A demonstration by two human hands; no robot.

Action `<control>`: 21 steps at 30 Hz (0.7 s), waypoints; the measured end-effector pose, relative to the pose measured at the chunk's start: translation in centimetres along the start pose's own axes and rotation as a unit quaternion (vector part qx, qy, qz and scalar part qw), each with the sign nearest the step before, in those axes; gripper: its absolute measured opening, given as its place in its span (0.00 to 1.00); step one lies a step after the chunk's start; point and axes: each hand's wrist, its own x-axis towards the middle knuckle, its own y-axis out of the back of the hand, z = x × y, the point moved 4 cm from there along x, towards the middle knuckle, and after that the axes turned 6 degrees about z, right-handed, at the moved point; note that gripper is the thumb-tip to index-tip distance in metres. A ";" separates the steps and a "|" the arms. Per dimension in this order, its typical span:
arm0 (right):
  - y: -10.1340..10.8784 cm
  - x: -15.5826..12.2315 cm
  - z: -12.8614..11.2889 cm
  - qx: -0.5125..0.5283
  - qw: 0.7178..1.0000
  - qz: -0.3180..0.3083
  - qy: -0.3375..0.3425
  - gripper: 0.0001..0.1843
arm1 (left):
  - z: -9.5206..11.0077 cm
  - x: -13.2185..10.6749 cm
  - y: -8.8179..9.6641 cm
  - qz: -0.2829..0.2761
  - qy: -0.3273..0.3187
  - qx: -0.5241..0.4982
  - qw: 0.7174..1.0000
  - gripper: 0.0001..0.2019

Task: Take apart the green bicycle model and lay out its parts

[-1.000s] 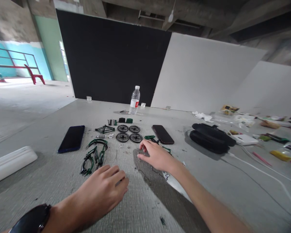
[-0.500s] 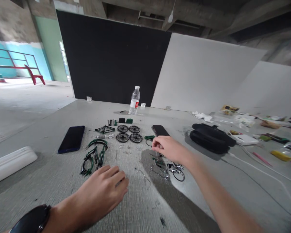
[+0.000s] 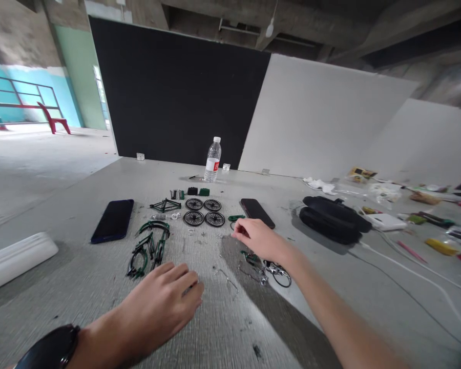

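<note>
My left hand (image 3: 165, 298) rests palm down on the grey floor surface, fingers loosely curled, with nothing visibly in it. My right hand (image 3: 255, 237) hovers with fingers curled and pinched beside a small green part (image 3: 235, 218); what it holds, if anything, I cannot make out. Four black toy wheels (image 3: 204, 211) lie in a square ahead. Green bicycle frame pieces (image 3: 149, 247) lie left of my left hand, a small frame (image 3: 165, 205) further back. Tiny metal parts and a ring (image 3: 273, 270) lie under my right forearm.
A dark phone (image 3: 113, 220) lies at left, another phone (image 3: 257, 212) just beyond my right hand. A water bottle (image 3: 212, 160) stands at the back. A black pouch (image 3: 332, 217), a white cable (image 3: 411, 271) and scattered items sit at right. A white strip (image 3: 17, 258) lies far left.
My right hand rose from the floor near the centre and moved right and back, toward the green part and the phone, uncovering the small metal parts. My left hand stayed still.
</note>
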 end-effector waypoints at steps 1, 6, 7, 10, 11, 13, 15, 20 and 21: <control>0.2 0.0 -0.1 0.008 1.000 0.006 -0.004 0.11 | 0.0 0.0 0.0 0.001 -0.002 0.000 1.000 0.03; 0.1 0.1 -0.9 0.045 0.999 0.022 0.013 0.08 | 0.1 0.0 0.2 0.000 -0.002 0.000 1.000 0.03; -0.1 0.1 -0.9 0.048 0.998 0.022 0.017 0.07 | 0.1 0.0 0.2 -0.001 0.001 -0.001 1.000 0.04; -0.4 0.2 -1.0 0.038 0.999 0.022 0.025 0.07 | 0.0 0.0 0.1 -0.002 0.002 -0.002 1.000 0.04; -0.4 0.2 -0.9 0.032 0.999 0.025 0.027 0.07 | 0.0 -0.1 0.0 -0.002 0.002 0.000 1.000 0.04; -0.6 0.3 -1.0 0.022 0.999 0.033 0.032 0.08 | 0.0 -0.1 -0.1 -0.002 0.000 0.003 1.000 0.04; -0.8 0.3 -1.2 0.017 0.999 0.032 0.041 0.07 | 0.0 -0.2 -0.2 -0.004 0.000 0.005 1.000 0.04; -1.7 0.2 -1.8 0.021 0.997 -0.029 0.068 0.04 | 0.0 -0.1 -0.1 -0.004 -0.001 0.003 1.000 0.03; -1.7 0.2 -1.8 0.018 0.997 -0.040 0.069 0.04 | 0.1 -0.1 0.0 -0.003 -0.003 0.002 1.000 0.03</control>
